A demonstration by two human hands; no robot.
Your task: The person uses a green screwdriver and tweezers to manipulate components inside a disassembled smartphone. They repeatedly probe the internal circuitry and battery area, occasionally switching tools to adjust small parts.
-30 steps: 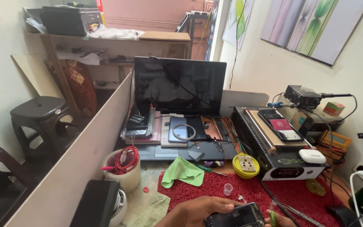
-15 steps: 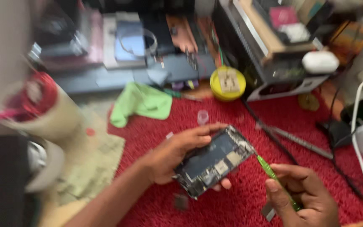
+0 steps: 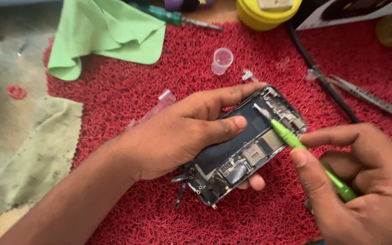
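In the head view, your left hand clamps the opened black phone body above the red looped mat. Your right hand pinches the light green plastic screwdriver, tip beside your left thumb. If it slips, I think it may scratch the board or flick a screw into the mat.

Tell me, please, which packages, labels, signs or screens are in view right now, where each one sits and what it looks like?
Yellow tub: top edge, beyond the red mat; round, bright yellow, a pale block on its lid.
Clear cup: on the mat near the green cloth; tiny, round, see-through.
Device panel: top right corner; white edge, dark face, mostly cut off.
Opened phone: in the left hand; no screen fitted, only its insides show.
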